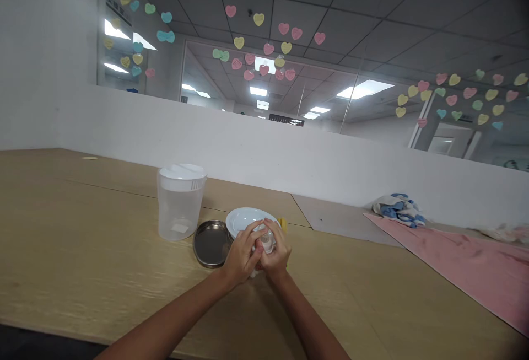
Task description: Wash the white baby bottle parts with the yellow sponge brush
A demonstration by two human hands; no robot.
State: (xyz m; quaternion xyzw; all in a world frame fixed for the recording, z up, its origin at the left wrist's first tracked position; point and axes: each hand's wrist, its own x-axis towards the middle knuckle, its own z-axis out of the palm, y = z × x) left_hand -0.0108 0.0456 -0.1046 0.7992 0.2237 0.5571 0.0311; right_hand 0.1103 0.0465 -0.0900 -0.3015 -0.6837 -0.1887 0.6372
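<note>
My left hand [242,254] and my right hand [279,252] meet in front of me, with the fingers of both curled round a small clear-and-white object [268,241]. Its kind is mostly hidden by my fingers. Just behind my hands lies a white plate [239,218], partly covered by them. To the left of my left hand is a shallow round metal dish [209,244]. Something yellow [282,223] shows past the fingers of my right hand. Beneath my hands, reddish and white bits peek out, too covered to name.
A clear plastic jug [181,208] with a white lid stands left of the metal dish on the wooden table [103,250]. At the right lie a pink cloth [463,261] and a crumpled blue-and-white cloth [399,209]. A white wall [248,150] borders the table's back.
</note>
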